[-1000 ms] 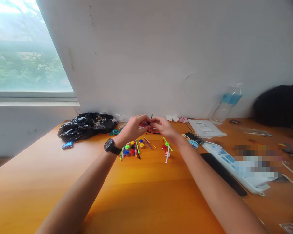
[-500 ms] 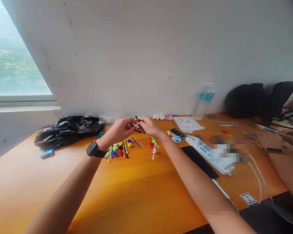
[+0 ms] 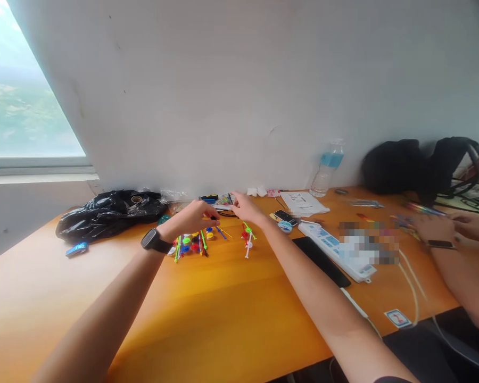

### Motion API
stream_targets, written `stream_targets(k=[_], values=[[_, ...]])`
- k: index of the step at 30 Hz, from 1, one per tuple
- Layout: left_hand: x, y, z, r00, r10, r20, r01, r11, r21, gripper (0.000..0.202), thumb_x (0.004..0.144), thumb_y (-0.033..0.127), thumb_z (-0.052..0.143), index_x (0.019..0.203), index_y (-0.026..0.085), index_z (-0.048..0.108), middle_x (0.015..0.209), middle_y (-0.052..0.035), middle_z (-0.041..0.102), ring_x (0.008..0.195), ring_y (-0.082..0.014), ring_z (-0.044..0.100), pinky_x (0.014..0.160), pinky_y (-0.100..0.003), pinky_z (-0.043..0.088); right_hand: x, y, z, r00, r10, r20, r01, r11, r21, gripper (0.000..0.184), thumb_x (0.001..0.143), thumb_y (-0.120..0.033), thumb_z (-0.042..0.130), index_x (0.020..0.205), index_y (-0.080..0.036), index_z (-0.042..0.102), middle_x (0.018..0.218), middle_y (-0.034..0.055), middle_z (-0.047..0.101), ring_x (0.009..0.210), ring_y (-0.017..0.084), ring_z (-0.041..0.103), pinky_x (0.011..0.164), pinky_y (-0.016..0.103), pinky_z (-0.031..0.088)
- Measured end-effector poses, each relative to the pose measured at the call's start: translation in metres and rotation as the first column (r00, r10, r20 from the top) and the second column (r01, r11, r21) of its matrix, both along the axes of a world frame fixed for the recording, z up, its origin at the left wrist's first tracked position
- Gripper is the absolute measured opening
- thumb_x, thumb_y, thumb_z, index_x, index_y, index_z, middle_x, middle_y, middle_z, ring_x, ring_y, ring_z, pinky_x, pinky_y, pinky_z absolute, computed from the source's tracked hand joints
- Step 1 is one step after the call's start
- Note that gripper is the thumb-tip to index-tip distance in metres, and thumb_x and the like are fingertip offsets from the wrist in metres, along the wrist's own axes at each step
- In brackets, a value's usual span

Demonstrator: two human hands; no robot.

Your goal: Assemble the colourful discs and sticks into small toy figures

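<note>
My left hand [image 3: 193,217], with a black watch on its wrist, is closed in a pinch above the colourful toy pieces. A small dark piece [image 3: 214,217] shows at its fingertips, too small to name surely. Further right, my right hand [image 3: 245,207] pinches a thin black plastic stick [image 3: 230,198], mostly hidden by the fingers. Below my left hand lie coloured sticks [image 3: 178,248] and round discs [image 3: 195,247], side by side. A blue stick [image 3: 222,233] lies just right of them. A joined chain of red, green and white pieces [image 3: 248,244] rests below my right hand.
A black plastic bag [image 3: 107,215] and a blue packet [image 3: 77,249] lie on the left. On the right are a water bottle [image 3: 326,167], paper [image 3: 304,203], a dark phone-like slab [image 3: 319,260] and a power strip [image 3: 335,250]. Another person's hands [image 3: 437,229] work at far right.
My hands have moved apart; before, they met around the black stick. My left hand has come down closer to the discs, and the stick stays in my right hand.
</note>
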State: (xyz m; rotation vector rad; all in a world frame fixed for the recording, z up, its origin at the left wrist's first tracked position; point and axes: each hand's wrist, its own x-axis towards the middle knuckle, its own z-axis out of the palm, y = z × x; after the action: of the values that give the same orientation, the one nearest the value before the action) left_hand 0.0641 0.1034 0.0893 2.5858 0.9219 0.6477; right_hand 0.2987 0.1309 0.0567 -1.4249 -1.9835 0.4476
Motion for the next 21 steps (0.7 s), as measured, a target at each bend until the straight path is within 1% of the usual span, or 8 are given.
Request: stream_targets(k=[2, 3, 6, 10, 13, 16, 19, 21], values=[[-0.004, 0.006, -0.003, 1.0, -0.001, -0.004, 0.001, 1.0, -0.03, 0.013, 0.084, 0.032, 0.073, 0.084, 0.02, 0.079, 0.076, -0.0012, 0.077, 0.067, -0.0144, 0.067, 0.063, -0.022, 0.048, 0.0, 0.001, -0.004, 1.0, -0.012, -0.011, 0.012, 1.0, 0.014, 0.041, 0.089, -0.017, 0.063, 0.129, -0.017, 0.053, 0.08, -0.0006, 0.062, 0.074, 0.017, 0.057, 0.067, 0.026, 0.039], [-0.006, 0.008, -0.004, 1.0, -0.003, -0.004, 0.002, 0.998, -0.058, 0.013, 0.083, 0.031, 0.073, 0.084, 0.019, 0.078, 0.075, -0.0012, 0.077, 0.066, -0.0144, 0.067, 0.062, -0.022, 0.047, 0.001, 0.002, -0.007, 1.0, -0.009, -0.013, 0.009, 1.0, 0.013, 0.04, 0.089, -0.019, 0.064, 0.127, -0.019, 0.052, 0.079, -0.0018, 0.062, 0.072, 0.017, 0.057, 0.066, 0.026, 0.039], [-0.012, 0.012, -0.008, 1.0, -0.005, 0.0, 0.005, 0.993, -0.117, 0.012, 0.08, 0.029, 0.076, 0.082, 0.017, 0.076, 0.074, -0.0011, 0.076, 0.064, -0.0136, 0.065, 0.058, -0.021, 0.045, 0.001, 0.005, -0.013, 1.0, 0.021, 0.004, -0.02, 0.999, -0.042, 0.026, 0.089, -0.024, 0.066, 0.112, -0.022, 0.055, 0.074, -0.004, 0.061, 0.064, 0.015, 0.055, 0.06, 0.025, 0.039], [-0.01, 0.015, -0.018, 0.999, -0.032, -0.037, 0.025, 0.988, -0.155, 0.013, 0.079, 0.029, 0.078, 0.078, 0.016, 0.077, 0.068, -0.0001, 0.072, 0.058, -0.0116, 0.06, 0.053, -0.021, 0.04, -0.004, 0.007, -0.021, 0.997, 0.06, 0.051, -0.053, 0.991, -0.119, 0.013, 0.086, -0.021, 0.068, 0.093, -0.02, 0.057, 0.072, -0.002, 0.061, 0.06, 0.014, 0.055, 0.057, 0.025, 0.038], [-0.001, 0.016, -0.03, 0.996, -0.072, -0.056, 0.062, 0.985, -0.162, 0.012, 0.076, 0.028, 0.082, 0.082, 0.018, 0.08, 0.074, -0.0017, 0.076, 0.065, -0.0144, 0.067, 0.057, -0.022, 0.045, -0.013, 0.004, -0.028, 0.992, 0.087, 0.091, -0.073, 0.986, -0.148, 0.015, 0.079, -0.018, 0.072, 0.087, -0.02, 0.059, 0.074, -0.0004, 0.062, 0.062, 0.014, 0.056, 0.056, 0.025, 0.037], [0.008, 0.015, -0.041, 0.983, -0.145, -0.116, 0.127, 0.98, -0.15, 0.014, 0.071, 0.025, 0.087, 0.083, 0.021, 0.082, 0.08, -0.0029, 0.078, 0.075, -0.0183, 0.071, 0.063, -0.024, 0.049, -0.021, -0.002, -0.036, 0.986, 0.11, 0.125, -0.086, 0.979, -0.185, 0.017, 0.076, -0.021, 0.076, 0.086, -0.021, 0.063, 0.078, 0.0017, 0.065, 0.063, 0.016, 0.057, 0.054, 0.025, 0.036], [0.01, 0.012, -0.045, 0.969, -0.176, -0.172, 0.143, 0.972, -0.189, 0.011, 0.068, 0.019, 0.087, 0.078, 0.02, 0.081, 0.083, -0.0046, 0.078, 0.071, -0.0192, 0.072, 0.06, -0.026, 0.051, -0.024, -0.006, -0.038, 0.98, 0.137, 0.146, -0.1, 0.967, -0.235, 0.015, 0.077, -0.025, 0.077, 0.085, -0.02, 0.066, 0.077, 0.0035, 0.068, 0.061, 0.017, 0.058, 0.053, 0.026, 0.036], [0.009, 0.01, -0.045, 0.969, -0.164, -0.183, 0.124, 0.969, -0.212, 0.01, 0.068, 0.015, 0.085, 0.076, 0.02, 0.081, 0.083, -0.0046, 0.078, 0.066, -0.0182, 0.071, 0.058, -0.025, 0.051, -0.022, -0.007, -0.032, 0.978, 0.136, 0.156, -0.096, 0.966, -0.239, 0.012, 0.079, -0.025, 0.076, 0.086, -0.02, 0.068, 0.079, 0.0047, 0.069, 0.064, 0.018, 0.059, 0.055, 0.027, 0.037]])
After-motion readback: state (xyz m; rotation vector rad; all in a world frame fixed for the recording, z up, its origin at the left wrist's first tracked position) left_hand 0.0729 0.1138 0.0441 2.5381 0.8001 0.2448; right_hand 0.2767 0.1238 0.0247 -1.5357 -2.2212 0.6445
